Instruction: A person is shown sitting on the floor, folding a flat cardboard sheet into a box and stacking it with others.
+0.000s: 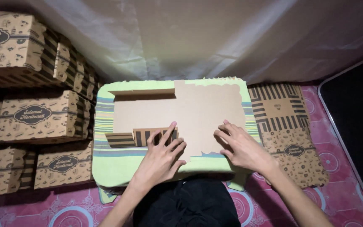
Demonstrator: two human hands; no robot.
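Here, both hands, left hand (161, 156) and right hand (241, 147), flat, fingers spread, on the cardboard sheet (190, 113).

A pale green cushion with striped edges (118, 166) is laid on a pink patterned floor mat (341, 147); a flat unfolded brown cardboard box blank (198, 113) is spread across its top, reaching the far edge; a stack of printed flat blanks (288, 134) is set beside the cushion's right edge; folded brown printed boxes (43, 115) are piled along its left edge.

Bare forearms, no sleeves; black garment (190, 206) below
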